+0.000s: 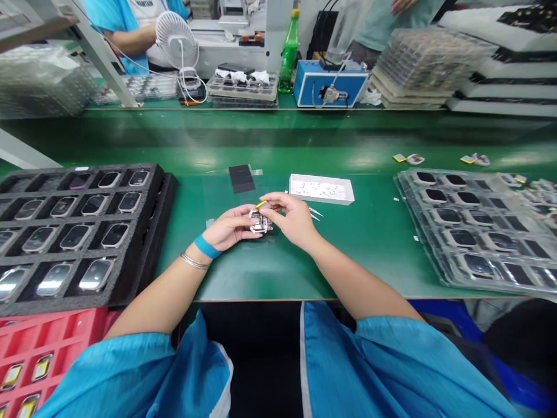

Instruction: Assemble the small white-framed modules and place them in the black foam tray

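Note:
Over the middle of the green bench, my left hand (230,226) grips a small white watch inner assembly (260,222) with dark electronics facing up. My right hand (292,217) meets it from the other side, fingertips closed on a small yellow-edged battery (261,205) tilted up at the assembly's top. Whether wires join the two is too small to tell. Just right of my right hand, tweezers (315,213) lie on the bench, partly hidden behind it. Beyond my hands stand a white box (348,191) of tiny parts and a black sheet (242,179) on clear film.
A black foam tray (143,232) of watches stands left, above a red tray (87,325) with battery-like pieces. Clear trays (418,232) of watch screens stand right, beside loose assemblies (539,194). A fan (177,40), a green bottle (289,52), a blue box (304,81) and two people are across the bench.

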`<move>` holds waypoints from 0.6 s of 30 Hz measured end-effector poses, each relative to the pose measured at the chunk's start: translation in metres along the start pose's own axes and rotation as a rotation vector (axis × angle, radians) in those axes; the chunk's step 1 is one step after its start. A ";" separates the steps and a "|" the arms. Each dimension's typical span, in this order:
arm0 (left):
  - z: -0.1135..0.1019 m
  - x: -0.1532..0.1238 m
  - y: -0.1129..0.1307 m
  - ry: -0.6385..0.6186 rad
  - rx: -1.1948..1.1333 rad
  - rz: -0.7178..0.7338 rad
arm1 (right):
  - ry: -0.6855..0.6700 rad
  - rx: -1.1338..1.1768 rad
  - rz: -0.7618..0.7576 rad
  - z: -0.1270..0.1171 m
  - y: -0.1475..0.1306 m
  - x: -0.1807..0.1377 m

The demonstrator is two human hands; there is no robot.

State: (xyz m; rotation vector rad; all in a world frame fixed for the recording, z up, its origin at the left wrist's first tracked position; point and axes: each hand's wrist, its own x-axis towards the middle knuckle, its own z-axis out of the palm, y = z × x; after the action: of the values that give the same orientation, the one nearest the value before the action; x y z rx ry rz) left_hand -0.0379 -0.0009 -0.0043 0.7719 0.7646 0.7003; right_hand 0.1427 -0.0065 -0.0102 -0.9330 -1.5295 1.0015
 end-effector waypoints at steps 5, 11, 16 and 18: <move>0.007 0.004 -0.001 0.100 0.018 -0.026 | -0.004 -0.098 -0.040 0.002 0.007 0.002; 0.005 0.007 0.000 0.186 0.027 0.002 | 0.060 -0.131 -0.018 0.009 0.018 0.005; -0.007 0.010 0.008 0.438 -0.059 0.151 | 0.056 -0.351 -0.057 0.016 0.023 0.002; -0.011 0.010 0.009 0.482 -0.084 0.156 | -0.121 -0.495 -0.046 0.021 0.024 0.000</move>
State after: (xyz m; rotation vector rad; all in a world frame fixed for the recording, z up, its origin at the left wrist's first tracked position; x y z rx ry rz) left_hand -0.0438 0.0159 -0.0058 0.5949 1.1093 1.0736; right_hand 0.1240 -0.0009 -0.0355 -1.1857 -1.9395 0.6622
